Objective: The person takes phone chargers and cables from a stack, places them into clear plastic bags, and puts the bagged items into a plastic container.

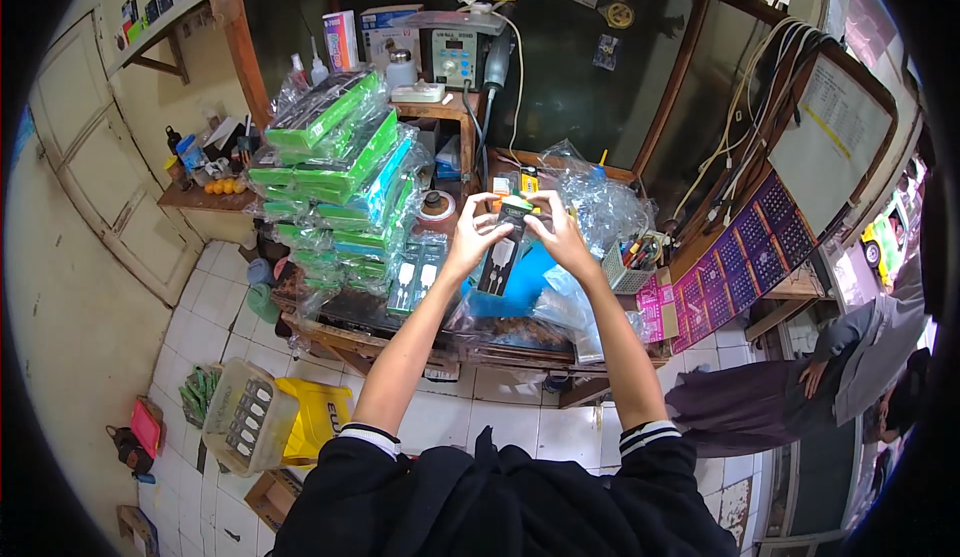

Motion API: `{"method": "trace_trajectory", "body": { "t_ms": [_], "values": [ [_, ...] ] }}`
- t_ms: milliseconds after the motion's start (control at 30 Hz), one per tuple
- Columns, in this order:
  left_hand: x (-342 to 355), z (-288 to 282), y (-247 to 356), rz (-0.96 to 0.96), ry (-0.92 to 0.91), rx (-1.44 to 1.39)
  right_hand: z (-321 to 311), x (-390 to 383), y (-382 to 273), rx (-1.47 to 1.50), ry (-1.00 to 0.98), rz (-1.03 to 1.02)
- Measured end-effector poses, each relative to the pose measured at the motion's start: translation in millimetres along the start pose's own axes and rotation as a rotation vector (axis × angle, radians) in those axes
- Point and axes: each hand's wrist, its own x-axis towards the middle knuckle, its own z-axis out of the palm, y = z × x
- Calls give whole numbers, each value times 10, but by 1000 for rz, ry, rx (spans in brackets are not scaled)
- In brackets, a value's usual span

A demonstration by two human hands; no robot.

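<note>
Left grip (476,237): was pinching the dark box (497,271) near its upper end.
Right grip (560,233): was pinching the same end.
Dark box: extended below both grips, over the bench (362,307).
Green packs (335,162): lay stacked left of the grips.

Bench (352,331): carrying wrapped green boxes (335,182) left, basket (628,278) right, clear plastic (600,202) far right
Floor (565,437): bearing plastic tub (284,425) at left
</note>
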Motion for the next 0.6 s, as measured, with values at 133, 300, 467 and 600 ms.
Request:
{"method": "trace_trajectory", "body": {
  "t_ms": [133,300,467,600],
  "values": [
    [-27,-61,124,121,24,-26,-47,-140,-308,-330,-8,-183],
    [-32,-7,305,184,20,-55,-115,-107,-430,-349,-16,-203],
    [-38,-58,429,201,-16,-27,-152,1,-692,-249,19,-194],
    [-23,-40,512,178,10,-42,-161,24,-775,-162,67,-136]
  ]
}}
